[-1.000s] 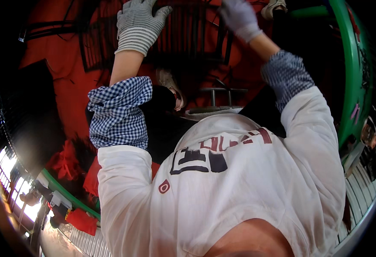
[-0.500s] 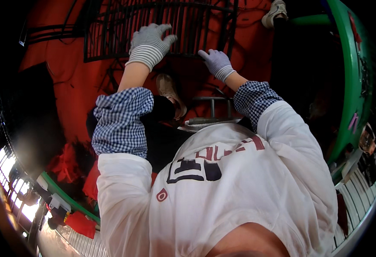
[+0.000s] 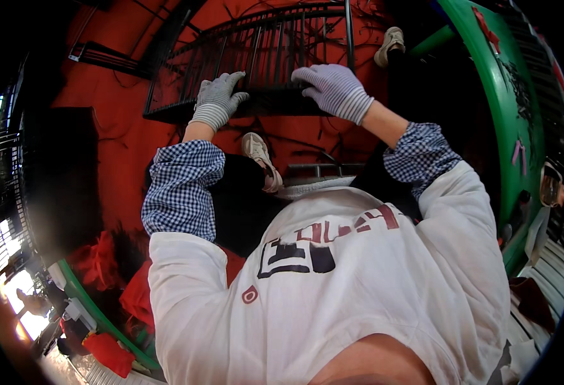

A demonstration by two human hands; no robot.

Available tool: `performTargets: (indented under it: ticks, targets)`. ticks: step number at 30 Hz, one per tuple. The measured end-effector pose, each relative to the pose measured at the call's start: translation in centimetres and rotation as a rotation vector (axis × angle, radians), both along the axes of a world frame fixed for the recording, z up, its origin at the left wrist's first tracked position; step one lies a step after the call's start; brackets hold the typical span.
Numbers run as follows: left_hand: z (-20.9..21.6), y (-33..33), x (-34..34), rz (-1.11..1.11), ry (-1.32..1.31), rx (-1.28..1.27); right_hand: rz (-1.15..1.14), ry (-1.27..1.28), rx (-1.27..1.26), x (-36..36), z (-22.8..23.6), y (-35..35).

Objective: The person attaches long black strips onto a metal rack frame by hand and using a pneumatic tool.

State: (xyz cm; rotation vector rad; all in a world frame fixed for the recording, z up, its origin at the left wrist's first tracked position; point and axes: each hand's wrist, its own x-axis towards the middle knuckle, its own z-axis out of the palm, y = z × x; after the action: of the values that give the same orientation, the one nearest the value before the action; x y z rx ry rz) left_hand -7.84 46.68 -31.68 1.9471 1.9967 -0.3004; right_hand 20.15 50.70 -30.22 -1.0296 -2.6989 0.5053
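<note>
A black barred rack (image 3: 274, 102) stands in front of me, its near side tipped up from the red floor. My left hand (image 3: 217, 102), in a grey-and-white striped glove, holds its near edge left of the middle, thumb apart from the fingers. On the same edge further right, my right hand (image 3: 336, 90) has its gloved fingers bent over the rim. The fingertips of both hands are partly hidden against the dark bars. Below the rack, one of my shoes (image 3: 256, 147) rests on the floor.
Red floor covering (image 3: 121, 160) with dark thin strips scattered over it surrounds the rack. A curved green edge (image 3: 510, 115) runs along the right, and another shoe (image 3: 391, 45) shows at the upper right. At lower left lies a red cloth (image 3: 108, 354) by a green rim.
The rack's near side has tilted up and come closer. My right hand has moved up onto its edge, while the left has shifted down from the bars to the near rim.
</note>
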Motion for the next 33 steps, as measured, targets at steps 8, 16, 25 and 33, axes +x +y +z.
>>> performTargets:
  ticks: [8,16,25,33]
  targets:
    - [8.2,-1.1,-0.5,-0.083,-0.281,0.475,0.086,0.089,-0.159,3.2,14.6,1.6]
    - [9.5,-0.3,4.8,-0.198,-0.100,0.333,0.154,0.162,-0.036,9.0,7.3,4.9]
    - [10.2,-4.3,4.4,-0.137,-0.219,0.275,-0.041,0.384,-0.407,11.3,5.7,2.8]
    - [10.0,-8.9,5.2,-0.162,-0.250,0.439,-0.879,-0.087,-0.978,15.5,-12.7,9.1]
